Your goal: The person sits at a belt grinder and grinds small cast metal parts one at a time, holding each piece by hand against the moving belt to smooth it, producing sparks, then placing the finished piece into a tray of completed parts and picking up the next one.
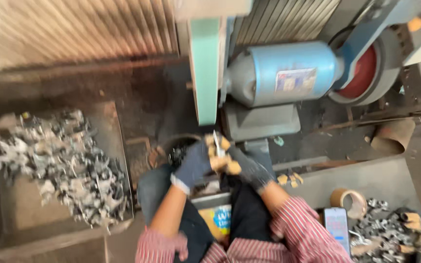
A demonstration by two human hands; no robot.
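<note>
Workshop floor, dark and grimy, w/ a corrugated metal wall along the top of the view. Green sanding belt (pixel 204 68) runs vertically at centre, driven by a blue motor (pixel 283 73) just to its right; a red-faced wheel (pixel 364 73) sits beyond the motor. Person seated below the belt, striped red-and-white sleeves, dark gloves w/ tan fingertips. Left hand (pixel 193 165) and right hand (pixel 247 168) are brought together in front of the body, both closed on a small metal part (pixel 217 143) that sticks up between them, just under the belt's lower end; pic is blurred so exact finger placement on the part can't be made out. Left side: a shallow metal tray (pixel 118 131) holding a heap of silvery metal pieces (pixel 64 165), well apart from the hands. Lower right: another pile of similar metal pieces (pixel 386 234) w/ a phone (pixel 337 226) lying just beside it and a tape roll (pixel 349 200) near the phone. A cardboard tube (pixel 393 136) lies on its side further right.
</note>
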